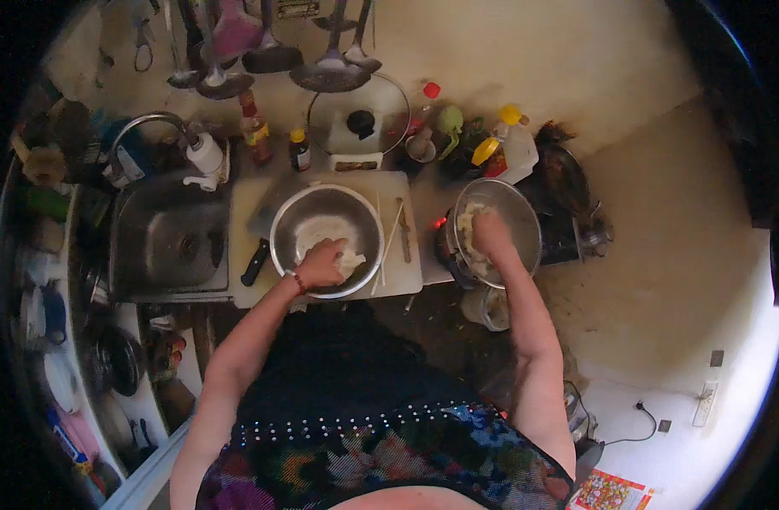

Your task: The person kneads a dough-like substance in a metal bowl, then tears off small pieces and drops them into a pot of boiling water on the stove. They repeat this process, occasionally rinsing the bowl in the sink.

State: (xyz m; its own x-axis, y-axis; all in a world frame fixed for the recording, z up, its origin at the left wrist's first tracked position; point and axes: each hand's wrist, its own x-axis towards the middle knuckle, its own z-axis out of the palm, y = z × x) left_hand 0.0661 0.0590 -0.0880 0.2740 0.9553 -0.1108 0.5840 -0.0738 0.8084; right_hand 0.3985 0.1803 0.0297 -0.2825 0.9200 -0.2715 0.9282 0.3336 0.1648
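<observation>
My left hand point(322, 262) reaches into a steel mixing bowl point(362, 207) on a pale cutting board point(399, 280). Its fingers rest at whitish pieces of food point(350, 261) near the bowl's front side; whether they grip any is unclear. My right hand point(489, 234) is down inside a second metal bowl or strainer point(523, 223) at the right, among pale chunks of food point(469, 223); its fingertips are hidden. A black-handled knife point(255, 261) lies left of the mixing bowl, its blade partly behind the bowl. Thin sticks point(388, 248) lie on the board's right part.
A steel sink point(166, 242) with a curved faucet point(150, 118) is at left. Sauce bottles point(257, 137), a glass lid point(389, 102) and a jug point(520, 156) stand along the wall. Ladles point(332, 73) hang above. A red glow point(441, 222) shows beside the right bowl.
</observation>
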